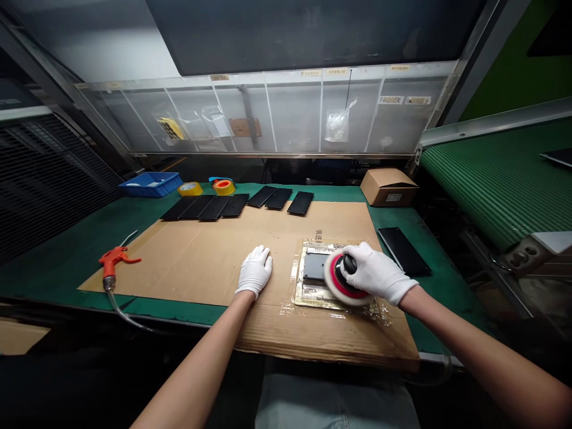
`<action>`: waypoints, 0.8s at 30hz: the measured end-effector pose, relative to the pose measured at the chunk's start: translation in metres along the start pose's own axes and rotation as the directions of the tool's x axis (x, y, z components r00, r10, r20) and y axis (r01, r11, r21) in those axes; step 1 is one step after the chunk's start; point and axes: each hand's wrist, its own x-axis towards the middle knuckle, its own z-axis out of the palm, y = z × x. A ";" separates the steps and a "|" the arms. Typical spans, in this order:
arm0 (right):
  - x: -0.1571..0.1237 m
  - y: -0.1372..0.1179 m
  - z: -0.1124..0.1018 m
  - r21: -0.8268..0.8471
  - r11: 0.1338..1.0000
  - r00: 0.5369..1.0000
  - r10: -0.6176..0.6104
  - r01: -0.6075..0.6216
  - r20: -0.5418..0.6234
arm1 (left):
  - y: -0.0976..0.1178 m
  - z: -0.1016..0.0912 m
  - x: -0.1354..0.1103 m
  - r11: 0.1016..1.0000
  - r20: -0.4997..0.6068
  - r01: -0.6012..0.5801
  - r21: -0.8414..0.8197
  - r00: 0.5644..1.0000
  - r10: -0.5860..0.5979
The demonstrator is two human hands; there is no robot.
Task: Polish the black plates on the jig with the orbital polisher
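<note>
The right hand, in a white cotton glove, closes around the black knob of an orbital polisher, its fluffy wool pad on a red backing tilted against a dark flat panel. The panel lies on a crinkled foil sheet. The left hand rests open and flat, fingers together, on corrugated cardboard over the green worktop. Matte black panels line its far edge.
</note>
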 end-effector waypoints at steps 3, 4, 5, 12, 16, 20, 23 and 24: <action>-0.004 0.008 0.002 0.005 0.999 0.999 0.035 -0.035 -0.027 | 0.000 -0.001 0.000 1.000 0.005 0.001 0.012 1.000 -0.001; -0.005 0.011 0.003 0.008 0.999 0.998 0.044 -0.044 -0.033 | 0.001 -0.001 0.000 1.000 0.005 -0.001 0.008 1.000 0.001; -0.006 0.013 0.003 0.012 0.999 0.998 0.052 -0.052 -0.035 | 0.001 -0.001 0.000 1.000 0.005 -0.004 0.002 1.000 0.004; -0.005 0.020 0.003 0.050 0.996 0.996 0.079 -0.077 -0.042 | 0.001 -0.001 0.000 1.000 -0.008 -0.008 0.016 1.000 0.008; 0.002 0.024 -0.001 0.056 0.992 0.993 0.118 -0.117 -0.023 | 0.001 -0.001 0.000 1.000 -0.009 -0.010 0.015 1.000 0.010; 0.019 0.030 -0.009 0.073 0.986 0.989 0.148 -0.149 0.018 | 0.003 -0.002 0.000 1.000 0.002 -0.014 0.024 1.000 0.014; 0.041 0.033 -0.012 0.079 0.986 0.988 0.145 -0.149 0.049 | 0.003 -0.002 0.000 1.000 0.003 -0.016 0.023 1.000 0.016; 0.049 0.034 -0.012 0.081 0.985 0.987 0.148 -0.153 0.062 | 0.002 -0.002 0.000 1.000 0.001 -0.017 0.020 1.000 0.017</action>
